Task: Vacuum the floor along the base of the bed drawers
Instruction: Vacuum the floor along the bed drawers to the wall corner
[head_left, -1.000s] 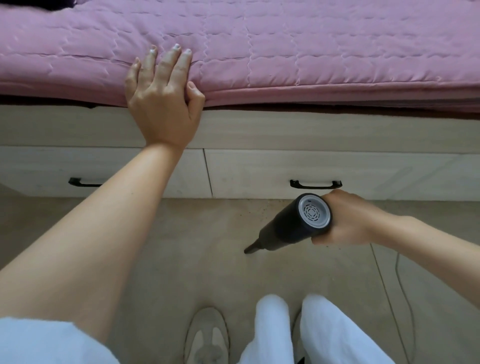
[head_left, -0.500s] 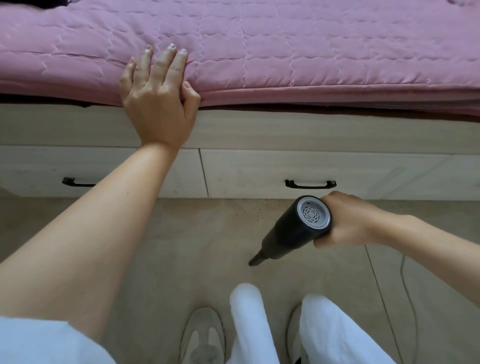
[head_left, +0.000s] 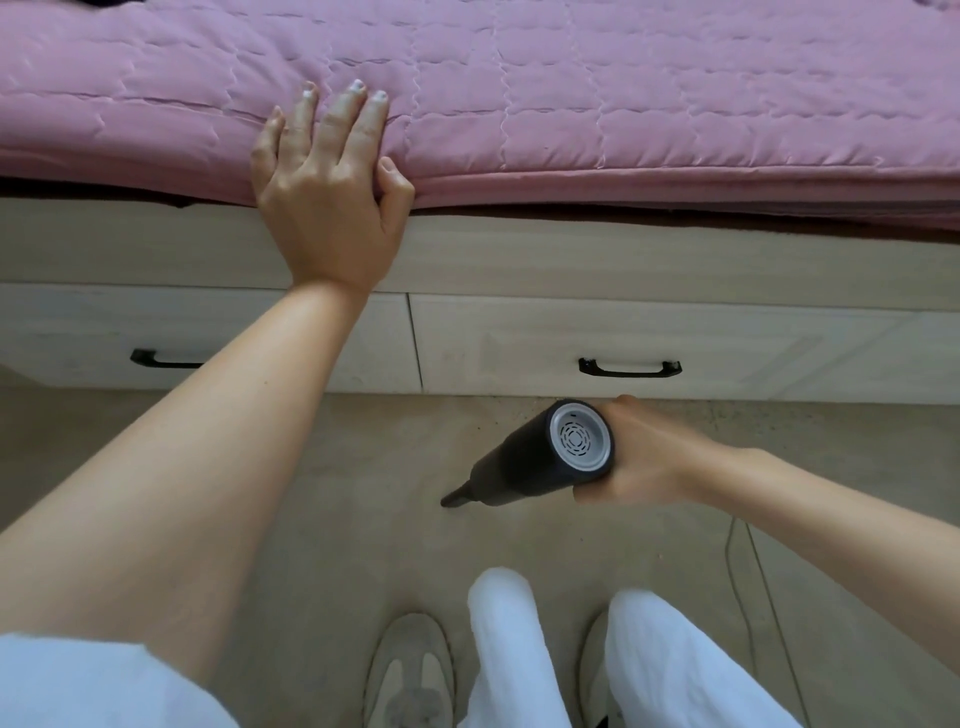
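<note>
A small black handheld vacuum (head_left: 535, 460) with a grey rear grille is gripped by my right hand (head_left: 647, 457). Its narrow nozzle (head_left: 453, 499) points down-left at the beige floor (head_left: 337, 519), a short way in front of the drawers. Two pale wood bed drawers (head_left: 727, 343) with black handles (head_left: 629, 368) run across the bed base. My left hand (head_left: 327, 192) rests flat with straight fingers on the edge of the pink quilted mattress cover (head_left: 623, 93), thumb against its side.
My white trouser legs (head_left: 519, 649) and grey shoes (head_left: 410, 670) stand on the floor below the vacuum. A thin cable (head_left: 748, 582) lies on the floor at the right. Dust specks sit along the drawer base near the right.
My right hand has drawn the vacuum slightly back from the drawers, nozzle shifting a bit left and toward me. My left hand stays braced on the mattress edge.
</note>
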